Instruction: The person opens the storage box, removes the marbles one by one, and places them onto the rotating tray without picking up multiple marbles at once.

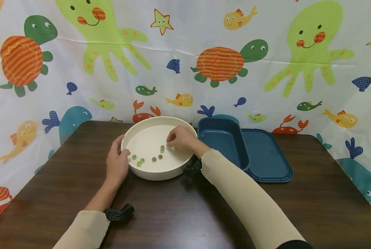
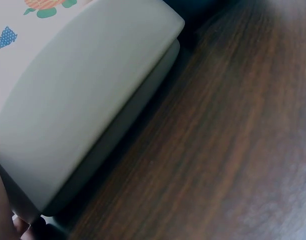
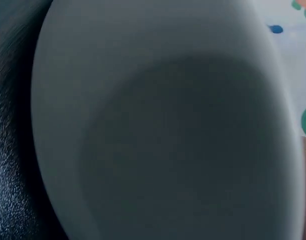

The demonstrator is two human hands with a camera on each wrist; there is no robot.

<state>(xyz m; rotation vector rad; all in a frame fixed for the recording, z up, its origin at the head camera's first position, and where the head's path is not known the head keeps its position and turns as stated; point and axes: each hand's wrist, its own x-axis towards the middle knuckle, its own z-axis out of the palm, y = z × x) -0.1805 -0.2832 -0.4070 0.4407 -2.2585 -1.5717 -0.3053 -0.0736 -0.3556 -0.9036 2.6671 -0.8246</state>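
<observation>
A round cream dish (image 1: 148, 136) stands on the table with several small glass marbles in it, green ones (image 1: 139, 163) at the left and brownish ones (image 1: 154, 159) nearer the middle. My left hand (image 1: 117, 160) grips the dish's left side, thumb over the rim. In the left wrist view, the dish's outer wall (image 2: 93, 95) fills much of the picture. Inside the dish, my right hand (image 1: 182, 138) pinches what looks like a pale marble, mostly hidden by the fingertips, beside two green marbles (image 1: 162, 149). The right wrist view shows only blurred dish wall (image 3: 58, 100) up close.
Right of the dish is a deep blue box (image 1: 224, 145) with one green marble (image 1: 202, 135) in its far left part. A flat blue lid (image 1: 266, 155) lies beside it. Behind the dark wooden table (image 1: 173, 214) hangs a sea-animal curtain (image 1: 179, 45).
</observation>
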